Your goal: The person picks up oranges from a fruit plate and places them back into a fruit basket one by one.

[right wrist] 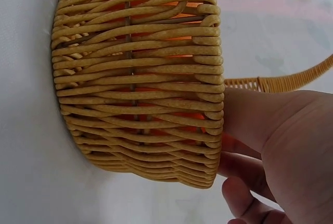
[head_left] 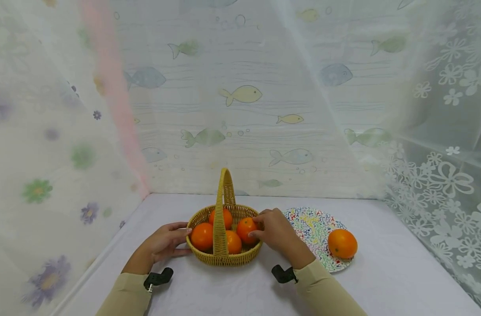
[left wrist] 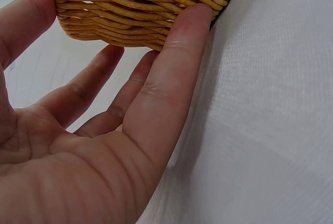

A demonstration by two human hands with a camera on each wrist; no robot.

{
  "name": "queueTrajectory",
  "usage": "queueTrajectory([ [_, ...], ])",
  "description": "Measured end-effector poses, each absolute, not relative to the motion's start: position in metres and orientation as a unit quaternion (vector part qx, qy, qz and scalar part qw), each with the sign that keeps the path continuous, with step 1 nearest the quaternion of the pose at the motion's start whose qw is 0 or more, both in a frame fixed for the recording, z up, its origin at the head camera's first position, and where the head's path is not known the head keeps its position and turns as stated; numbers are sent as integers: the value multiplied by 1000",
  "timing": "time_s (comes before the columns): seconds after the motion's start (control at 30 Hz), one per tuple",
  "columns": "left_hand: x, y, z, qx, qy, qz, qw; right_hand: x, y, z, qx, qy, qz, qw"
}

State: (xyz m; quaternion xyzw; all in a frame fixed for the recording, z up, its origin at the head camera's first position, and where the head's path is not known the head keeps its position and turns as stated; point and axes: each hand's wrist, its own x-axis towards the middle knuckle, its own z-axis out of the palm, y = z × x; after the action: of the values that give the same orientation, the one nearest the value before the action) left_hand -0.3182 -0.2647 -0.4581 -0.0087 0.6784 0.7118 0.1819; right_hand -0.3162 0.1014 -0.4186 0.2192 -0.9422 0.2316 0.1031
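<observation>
White cloth surface [head_left: 382, 281] fills the lower part of the head view, sheer curtains with fish and flower prints behind and at both sides. Woven basket [head_left: 223, 256] with an upright handle sits at lower centre of the frame, four oranges inside. Left hand [head_left: 165, 242] is at the basket's left wall, fingers [left wrist: 177, 67] straight and relaxed, tips touching the weave; left wrist view shows the palm open, thumb at the upper left of the frame against the wall, nothing gripped. Right hand [head_left: 277, 231] is at the basket's right rim, its fingers curled over the rim onto the rightmost orange [head_left: 246, 229], thumb and fingertips on it, looks like a pinch grip. Right wrist view shows the basket wall [right wrist: 140, 78] close up, orange colour through the gaps, hand at lower right of the frame reaching over the rim; contact with the fruit is hidden in that view. Patterned plate [head_left: 313, 226] lies just right of the basket, partly behind the right hand. Lone orange [head_left: 342, 243] sits on the plate's right edge, apart from the hand. Beige sleeves and black wrist mounts at the bottom of the frame.
</observation>
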Motion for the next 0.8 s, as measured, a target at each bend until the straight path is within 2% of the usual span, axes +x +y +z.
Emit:
queueTrajectory([
  [0.33,-317,-265,-458,8,674,714,187,-318,103,-420,227,-941,212,135],
  [0.8,-314,-266,-456,10,677,712,189,-309,111,-405,217,-943,228,113],
])
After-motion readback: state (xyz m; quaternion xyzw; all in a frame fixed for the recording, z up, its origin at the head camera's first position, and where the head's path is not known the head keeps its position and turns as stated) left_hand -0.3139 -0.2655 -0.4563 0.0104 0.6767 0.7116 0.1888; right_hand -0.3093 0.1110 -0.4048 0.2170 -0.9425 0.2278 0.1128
